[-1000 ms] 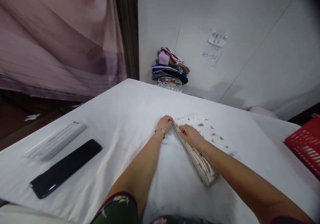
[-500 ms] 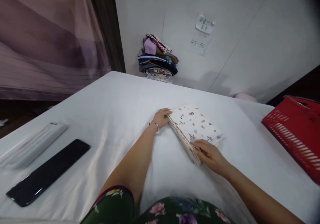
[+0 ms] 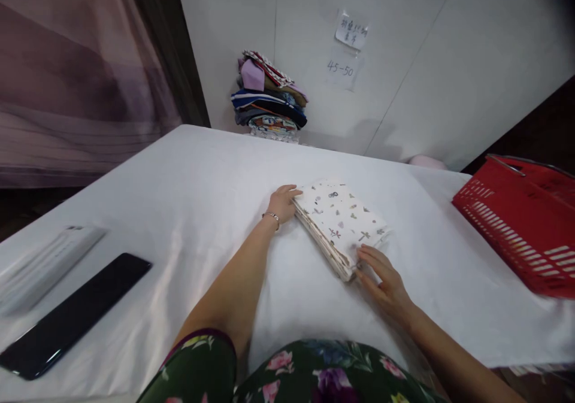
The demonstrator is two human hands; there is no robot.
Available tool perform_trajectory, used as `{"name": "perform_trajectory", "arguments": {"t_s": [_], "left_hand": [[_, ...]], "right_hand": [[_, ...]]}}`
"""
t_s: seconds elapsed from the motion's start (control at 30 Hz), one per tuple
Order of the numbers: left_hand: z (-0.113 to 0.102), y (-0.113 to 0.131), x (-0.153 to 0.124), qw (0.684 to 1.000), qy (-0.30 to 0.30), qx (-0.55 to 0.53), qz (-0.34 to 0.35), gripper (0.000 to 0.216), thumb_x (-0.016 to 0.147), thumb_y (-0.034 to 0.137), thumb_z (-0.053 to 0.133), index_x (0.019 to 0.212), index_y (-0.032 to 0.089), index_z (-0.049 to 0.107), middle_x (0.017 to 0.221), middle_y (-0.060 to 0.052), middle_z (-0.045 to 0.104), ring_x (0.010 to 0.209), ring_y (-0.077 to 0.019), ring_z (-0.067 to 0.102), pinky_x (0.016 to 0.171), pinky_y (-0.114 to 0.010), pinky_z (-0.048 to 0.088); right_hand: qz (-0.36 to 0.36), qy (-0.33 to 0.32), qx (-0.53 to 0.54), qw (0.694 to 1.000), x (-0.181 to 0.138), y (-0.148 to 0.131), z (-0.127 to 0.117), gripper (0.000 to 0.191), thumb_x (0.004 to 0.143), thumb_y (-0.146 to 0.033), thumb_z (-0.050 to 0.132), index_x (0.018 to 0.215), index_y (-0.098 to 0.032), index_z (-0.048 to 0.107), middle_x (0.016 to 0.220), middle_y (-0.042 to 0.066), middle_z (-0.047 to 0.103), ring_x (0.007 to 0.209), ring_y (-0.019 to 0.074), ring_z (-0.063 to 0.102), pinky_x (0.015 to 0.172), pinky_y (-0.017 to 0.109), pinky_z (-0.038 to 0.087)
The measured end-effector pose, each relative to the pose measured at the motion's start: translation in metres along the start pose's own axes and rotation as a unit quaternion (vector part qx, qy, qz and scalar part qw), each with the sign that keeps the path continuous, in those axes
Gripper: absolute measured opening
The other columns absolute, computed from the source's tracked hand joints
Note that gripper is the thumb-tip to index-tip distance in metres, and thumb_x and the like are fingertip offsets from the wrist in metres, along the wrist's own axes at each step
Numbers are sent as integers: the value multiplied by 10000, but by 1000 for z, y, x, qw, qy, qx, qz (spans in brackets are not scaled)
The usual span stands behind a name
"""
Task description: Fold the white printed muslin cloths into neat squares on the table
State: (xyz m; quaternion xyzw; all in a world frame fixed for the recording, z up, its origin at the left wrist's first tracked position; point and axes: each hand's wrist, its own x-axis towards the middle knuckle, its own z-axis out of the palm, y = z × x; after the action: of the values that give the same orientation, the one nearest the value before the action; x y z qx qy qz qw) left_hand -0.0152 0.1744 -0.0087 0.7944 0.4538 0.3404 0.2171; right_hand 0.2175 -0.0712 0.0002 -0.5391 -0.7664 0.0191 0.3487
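Observation:
A white cloth (image 3: 339, 214) with small plant and animal prints lies folded in several layers on the white-covered table. Its layered edge faces me, slanting from upper left to lower right. My left hand (image 3: 282, 204), with a bracelet at the wrist, grips the cloth's far left corner; its thumb is hidden. At the near right corner is my right hand (image 3: 384, 280), its fingers apart, the tips touching the cloth's edge.
A red plastic basket (image 3: 516, 223) stands on the right. To the left lie a long black glossy object (image 3: 78, 313) and a whitish flat pack (image 3: 49, 268). Behind the table's far edge rises a stack of folded clothes (image 3: 269, 97); paper notes (image 3: 351, 30) hang on the wall.
My right hand has loosened from the cloth's near corner, and its fingers have spread. The folded layers lie flatter and more even. The whole view has shifted a little.

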Motion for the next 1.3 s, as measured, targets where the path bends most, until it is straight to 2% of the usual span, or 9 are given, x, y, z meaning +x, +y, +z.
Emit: {"name": "perform_trajectory", "arguments": {"t_s": [0.07, 0.17, 0.3, 0.4, 0.5, 0.67, 0.77, 1.1, 1.3], "left_hand": [[-2, 17, 1, 999, -25, 2, 40, 510, 585, 12, 484, 995, 248, 674, 1186, 4, 587, 1164, -195, 461, 1052, -375, 320], [0, 51, -4, 991, -100, -12, 93, 379, 601, 57, 529, 872, 257, 704, 1021, 18, 659, 1049, -193, 533, 1024, -370, 327], [5, 93, -24, 963, -197, -33, 179, 174, 641, 205, 652, 795, 266, 707, 925, 21, 670, 982, -197, 551, 974, -348, 337], [8, 108, -41, 944, -249, -8, 217, 190, 619, 274, 718, 808, 273, 698, 928, 10, 658, 977, -210, 544, 931, -345, 346], [9, 110, -56, 934, -274, 29, 227, 246, 601, 274, 743, 840, 273, 685, 921, -3, 648, 979, -218, 538, 915, -349, 340], [10, 108, -79, 948, -229, 15, 219, 111, 727, 282, 649, 830, 247, 674, 922, -19, 638, 977, -188, 533, 938, -341, 313], [11, 108, -91, 954, -200, -1, 222, 110, 770, 253, 593, 849, 249, 670, 916, -20, 638, 938, -170, 539, 949, -345, 307], [17, 106, -118, 965, -132, 1, 228, 358, 698, 214, 631, 1052, 244, 589, 1103, -52, 591, 1056, -192, 509, 1028, -410, 271], [19, 102, -119, 962, -129, 24, 241, 314, 715, 285, 651, 1016, 226, 583, 1060, -55, 602, 1038, -190, 513, 1045, -429, 247]], "right_hand": [[-9, 14, -10, 1000, -4, 2, 1, 430, 819, -200, 559, 1240, -256, 492, 1205, 92, 542, 1176, 247, 465, 969, 472, 429], [-11, 33, -22, 999, -4, 3, 3, 361, 831, -193, 529, 1187, -256, 534, 1155, 85, 575, 1146, 238, 493, 947, 460, 444], [-24, -2, -33, 999, 7, 6, 1, 314, 851, -192, 494, 1156, -243, 551, 1106, 77, 607, 1127, 226, 499, 943, 455, 432], [-47, -40, -44, 997, 16, 9, -1, 292, 856, -214, 495, 1141, -225, 559, 1100, 82, 611, 1116, 228, 497, 942, 461, 417], [-67, -54, -40, 996, 23, 10, 1, 250, 854, -243, 507, 1089, -209, 587, 1087, 87, 614, 1089, 228, 507, 935, 460, 411], [-63, -25, 29, 997, 27, 9, 4, 196, 883, -226, 457, 1000, -213, 614, 986, 69, 635, 966, 179, 560, 879, 388, 450], [-58, -25, 42, 997, 22, 8, 4, 192, 881, -223, 468, 1003, -220, 617, 1008, 65, 629, 986, 177, 552, 881, 379, 450], [-73, 1, 39, 997, 4, 13, 9, 238, 860, -205, 490, 1062, -241, 612, 1079, 68, 612, 1049, 199, 533, 919, 424, 440], [-113, -29, 24, 993, 4, 9, 6, 304, 824, -188, 512, 1123, -200, 565, 1146, 110, 567, 1094, 230, 496, 937, 466, 414]]}}
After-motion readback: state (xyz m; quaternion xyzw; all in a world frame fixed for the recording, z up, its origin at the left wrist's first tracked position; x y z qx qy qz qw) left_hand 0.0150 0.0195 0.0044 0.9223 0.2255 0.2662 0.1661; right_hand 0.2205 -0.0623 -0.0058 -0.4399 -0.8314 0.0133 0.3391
